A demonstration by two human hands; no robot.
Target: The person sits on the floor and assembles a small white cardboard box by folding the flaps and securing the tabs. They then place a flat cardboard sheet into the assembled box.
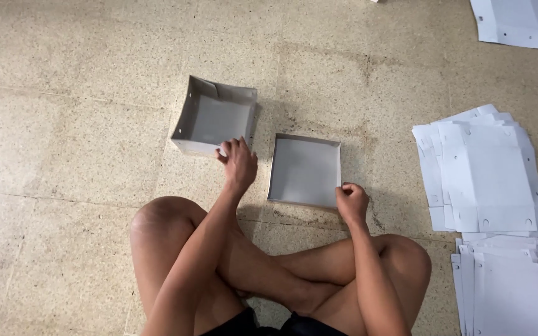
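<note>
Two folded white cardboard boxes lie open on the tiled floor in front of my crossed legs. My left hand (238, 163) grips the near right corner of the left box (210, 118), which sits tilted with its walls splayed. My right hand (351, 201) pinches the near right corner of the right box (303, 169), a neater square tray standing flat. The two boxes are a little apart from each other.
A fanned stack of flat white cardboard blanks (484, 171) lies on the floor at the right, another stack (505, 286) below it, and a third pile (518, 22) at the top right corner. My bare knees (157, 218) are near the frame's bottom.
</note>
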